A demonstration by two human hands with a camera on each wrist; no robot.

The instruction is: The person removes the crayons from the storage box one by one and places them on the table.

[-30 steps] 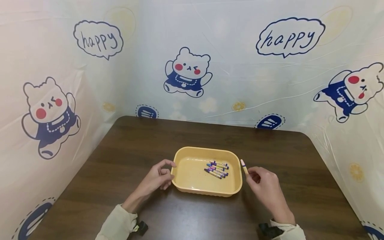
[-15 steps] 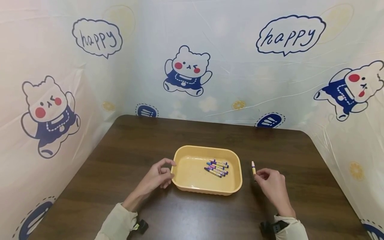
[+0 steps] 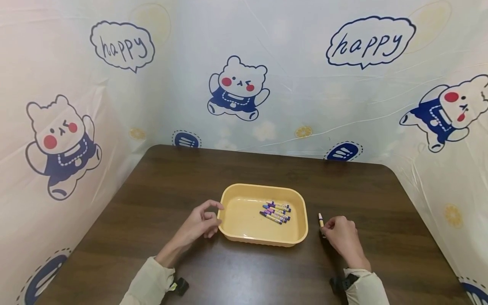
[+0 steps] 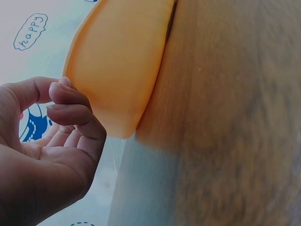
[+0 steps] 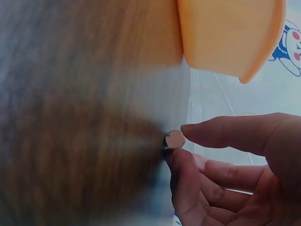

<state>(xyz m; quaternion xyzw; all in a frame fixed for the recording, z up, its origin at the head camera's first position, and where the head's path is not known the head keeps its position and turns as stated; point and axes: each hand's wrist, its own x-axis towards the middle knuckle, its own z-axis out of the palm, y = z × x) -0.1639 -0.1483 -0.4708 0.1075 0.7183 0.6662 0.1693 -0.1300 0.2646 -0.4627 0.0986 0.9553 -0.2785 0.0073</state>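
Yellow plastic forms the one tray [image 3: 242, 220] on the dark brown desk [image 3: 244, 277]. Inside, toward its right end, lies a bunch of crayons [image 3: 276, 213] in yellow wrappers; at least four show, but they overlap too closely for an exact count. A single pale-tipped crayon [image 3: 321, 220] is outside, just right of the tray, pinched between thumb and finger of the right hand [image 3: 343, 238]; whether it touches the desk I cannot tell. The left hand [image 3: 196, 223] pinches the tray's left rim. Behind, the pale cloth [image 3: 297, 97] carries three printed bears [image 3: 235, 94] and two "happy" bubbles [image 3: 123, 46].
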